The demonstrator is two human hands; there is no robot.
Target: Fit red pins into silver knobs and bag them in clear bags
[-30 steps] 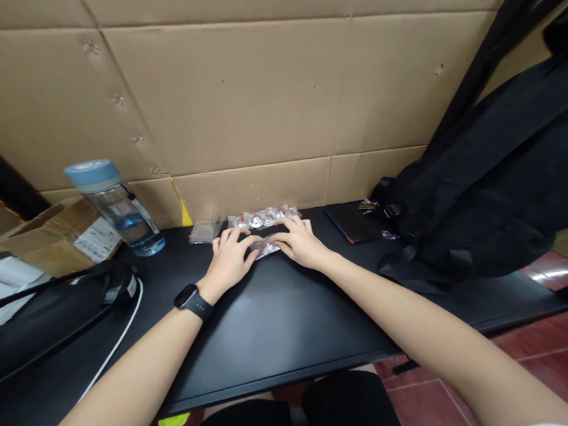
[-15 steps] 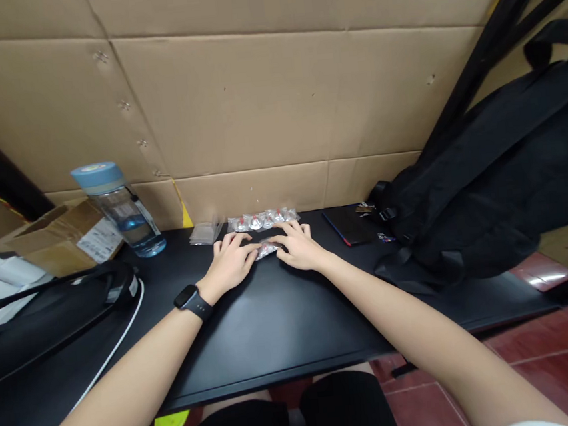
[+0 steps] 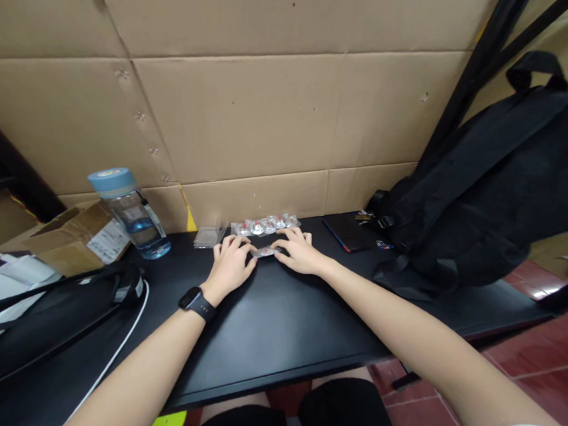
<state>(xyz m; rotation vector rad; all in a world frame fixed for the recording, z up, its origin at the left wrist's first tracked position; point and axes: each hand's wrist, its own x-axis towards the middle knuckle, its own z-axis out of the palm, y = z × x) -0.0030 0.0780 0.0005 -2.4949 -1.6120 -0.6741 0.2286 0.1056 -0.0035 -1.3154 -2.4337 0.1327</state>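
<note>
Between my two hands, low over the black tabletop, is a small clear plastic packet [image 3: 266, 251]; what lies inside it is too small to make out. My left hand [image 3: 229, 264], with a dark watch on the wrist, pinches the packet's left end between thumb and fingers. The right end is gripped the same way by my right hand [image 3: 298, 250]. Just behind my fingers lies a row of several clear packets [image 3: 264, 225] with silvery round pieces and red marks. A stack of flat clear bags [image 3: 208, 237] sits left of that row.
A water bottle [image 3: 138, 217] with a blue lid stands at the back left beside an opened cardboard box [image 3: 78, 239]. To the right lie a dark flat case [image 3: 349, 232] and a large black backpack [image 3: 492, 179]. A black bag [image 3: 73, 320] and white cable occupy the left side.
The packet between my hands has tipped and now looks flatter and narrower. Both hands stay on it in nearly the same place. The camera view has shifted slightly.
</note>
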